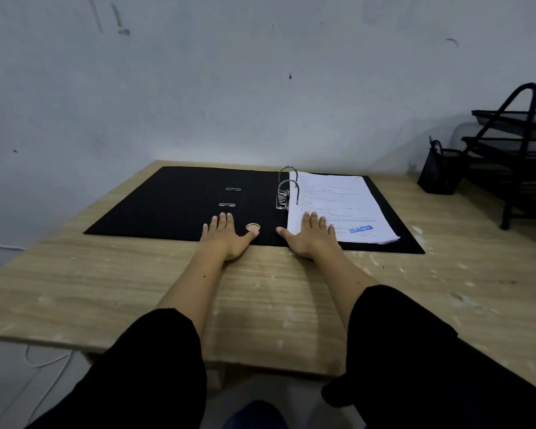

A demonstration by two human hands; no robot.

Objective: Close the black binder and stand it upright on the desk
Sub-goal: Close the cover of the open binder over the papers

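The black binder (174, 202) lies open and flat on the wooden desk (106, 289), its metal rings (287, 187) standing up at the middle. A stack of white papers (338, 205) with a blue stamp sits on its right half. My left hand (226, 233) rests flat, palm down, on the near edge of the left cover, thumb touching the round spine hole (253, 226). My right hand (310, 235) lies flat on the near corner of the papers, fingers spread. Neither hand grips anything.
A black mesh pen cup (440, 171) stands at the back right of the desk, next to a black tiered wire tray rack (520, 150). A pale wall rises directly behind the desk. The desk's left edge runs diagonally beside the binder.
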